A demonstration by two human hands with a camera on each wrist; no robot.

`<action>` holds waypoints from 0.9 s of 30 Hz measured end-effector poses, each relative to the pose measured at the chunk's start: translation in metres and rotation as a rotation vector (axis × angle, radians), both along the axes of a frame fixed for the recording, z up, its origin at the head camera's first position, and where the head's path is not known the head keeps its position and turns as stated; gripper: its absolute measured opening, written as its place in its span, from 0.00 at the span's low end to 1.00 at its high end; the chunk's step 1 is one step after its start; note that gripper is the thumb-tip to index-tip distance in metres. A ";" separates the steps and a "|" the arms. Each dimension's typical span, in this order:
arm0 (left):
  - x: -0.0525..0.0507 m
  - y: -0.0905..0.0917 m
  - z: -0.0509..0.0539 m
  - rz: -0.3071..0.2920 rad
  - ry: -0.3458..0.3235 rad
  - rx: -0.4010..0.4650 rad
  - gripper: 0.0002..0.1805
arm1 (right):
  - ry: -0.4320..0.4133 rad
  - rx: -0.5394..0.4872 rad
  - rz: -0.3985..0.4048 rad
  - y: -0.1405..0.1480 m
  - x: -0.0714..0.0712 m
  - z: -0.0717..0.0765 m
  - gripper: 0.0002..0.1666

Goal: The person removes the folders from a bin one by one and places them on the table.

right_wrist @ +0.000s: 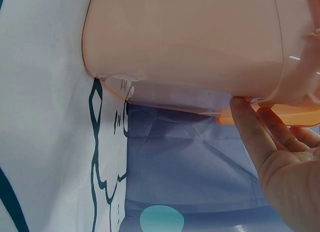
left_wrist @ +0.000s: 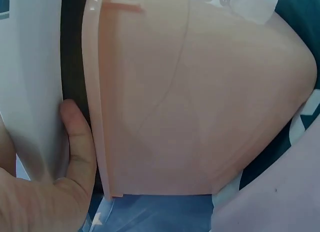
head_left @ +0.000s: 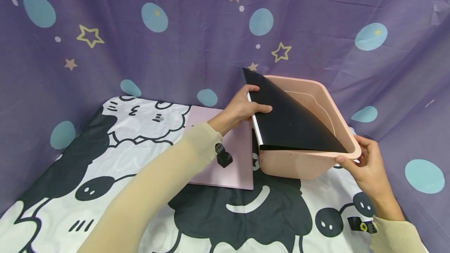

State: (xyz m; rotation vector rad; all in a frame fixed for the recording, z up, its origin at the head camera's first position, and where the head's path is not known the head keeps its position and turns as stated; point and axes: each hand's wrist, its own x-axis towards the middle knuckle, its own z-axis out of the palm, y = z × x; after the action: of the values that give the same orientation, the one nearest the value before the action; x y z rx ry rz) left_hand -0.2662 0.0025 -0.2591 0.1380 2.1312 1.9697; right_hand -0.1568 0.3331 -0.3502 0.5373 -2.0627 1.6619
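My left hand (head_left: pixel 242 106) grips the left edge of a large, flat black-covered book (head_left: pixel 290 122) with a white edge. In the left wrist view the thumb (left_wrist: pixel 79 137) lies along the dark cover, beside the white edge (left_wrist: pixel 37 81). The book slants across the mouth of a peach plastic bin (head_left: pixel 293 164), its left end raised above the rim. With thumb and fingers my right hand (head_left: pixel 369 169) holds the bin's right front rim corner. An orange handle-like part (right_wrist: pixel 270 115) shows by those fingers in the right wrist view.
A pink flat book or folder (head_left: pixel 235 167) lies left of the bin on the sheep-patterned cloth (head_left: pixel 140 159). Behind and to the right hangs a purple curtain (head_left: pixel 197 30) with stars and blue ovals, close to the bin's back.
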 end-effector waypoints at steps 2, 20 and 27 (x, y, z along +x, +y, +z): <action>0.000 0.000 0.000 -0.002 -0.009 0.034 0.44 | 0.000 0.004 -0.001 0.000 0.000 0.000 0.41; 0.003 -0.022 -0.004 0.001 0.019 0.092 0.40 | 0.002 0.046 -0.028 0.002 0.001 0.000 0.43; 0.004 -0.032 -0.009 -0.002 0.022 0.141 0.38 | 0.002 -0.003 -0.006 0.000 0.001 0.000 0.42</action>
State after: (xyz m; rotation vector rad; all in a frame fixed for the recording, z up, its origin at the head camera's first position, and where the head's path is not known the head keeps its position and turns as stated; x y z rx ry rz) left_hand -0.2625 -0.0300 -0.2681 0.1877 2.0029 2.1265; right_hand -0.1562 0.3334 -0.3502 0.5311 -2.0580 1.6606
